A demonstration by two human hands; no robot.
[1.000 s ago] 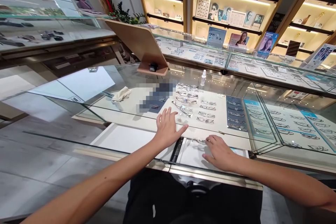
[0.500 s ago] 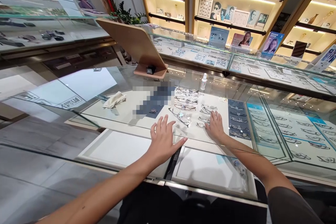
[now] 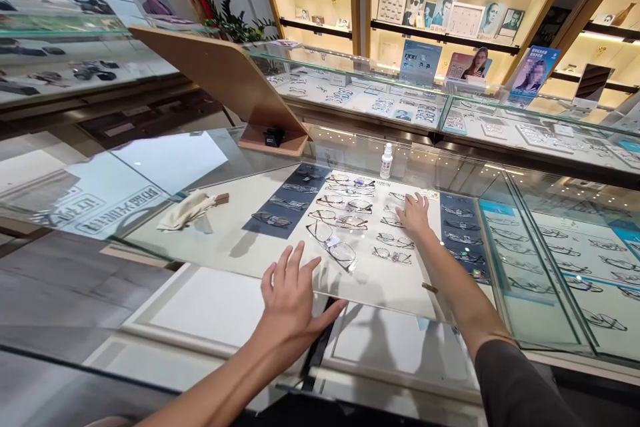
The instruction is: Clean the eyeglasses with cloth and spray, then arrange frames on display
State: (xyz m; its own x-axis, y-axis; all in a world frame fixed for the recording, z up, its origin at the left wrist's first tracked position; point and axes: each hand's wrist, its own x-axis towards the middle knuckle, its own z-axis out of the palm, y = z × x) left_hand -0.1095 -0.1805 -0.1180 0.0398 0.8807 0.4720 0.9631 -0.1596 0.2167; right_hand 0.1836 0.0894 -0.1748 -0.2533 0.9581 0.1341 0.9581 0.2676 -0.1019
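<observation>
My left hand (image 3: 290, 293) hovers with spread fingers over the front edge of the glass counter (image 3: 345, 287), holding nothing. Just beyond its fingertips lies a large pair of eyeglasses (image 3: 330, 245), set askew, which seems to rest on top of the glass. Stretched farther out, my right hand (image 3: 416, 217) is open above a column of eyeglasses (image 3: 394, 240) on the right; its fingers partly cover the upper frames. Whether those fingertips touch the glass I cannot tell. Left of that column runs another row of eyeglasses (image 3: 345, 203).
A small white bottle (image 3: 387, 161) stands at the back of the counter. A wooden-backed mirror (image 3: 220, 80) leans behind on the left, near a crumpled cloth (image 3: 185, 212). Dark blue strips (image 3: 280, 203) carry more frames. White drawers (image 3: 200, 300) lie below the front edge.
My right hand has moved forward along its column, uncovering the nearer frames. My left hand stays spread, shifted slightly left and nearer in view. The camera view has also shifted.
</observation>
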